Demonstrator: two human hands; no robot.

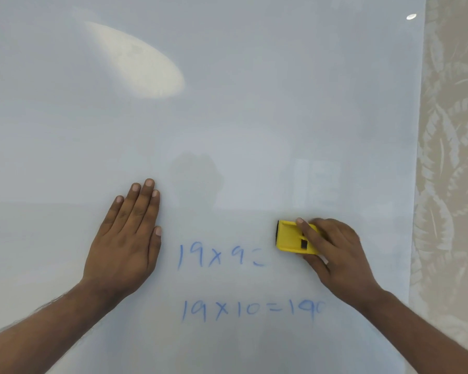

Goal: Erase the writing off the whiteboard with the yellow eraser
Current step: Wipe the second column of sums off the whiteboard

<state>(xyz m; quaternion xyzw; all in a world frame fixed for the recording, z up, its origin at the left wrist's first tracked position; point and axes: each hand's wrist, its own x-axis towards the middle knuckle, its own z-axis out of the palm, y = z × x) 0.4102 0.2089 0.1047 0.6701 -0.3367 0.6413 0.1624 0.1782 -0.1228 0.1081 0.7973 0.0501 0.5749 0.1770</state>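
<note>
Whiteboard (227, 103) mostly clean, left hand (125, 238) pressed flat and open on it, holding nothing. Right hand (335, 252) closed round yellow eraser (291, 237), long side lying across, just right of blue writing (222, 256) "19 x 9 =". Below, "19 x 10 = 190" (251, 309), last number maybe half wiped. No label readable on eraser.

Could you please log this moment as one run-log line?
right hand: holds eraser on whiteboard, right of "19x9=" | left hand: flat on board | "19x10=190": unerased
</note>
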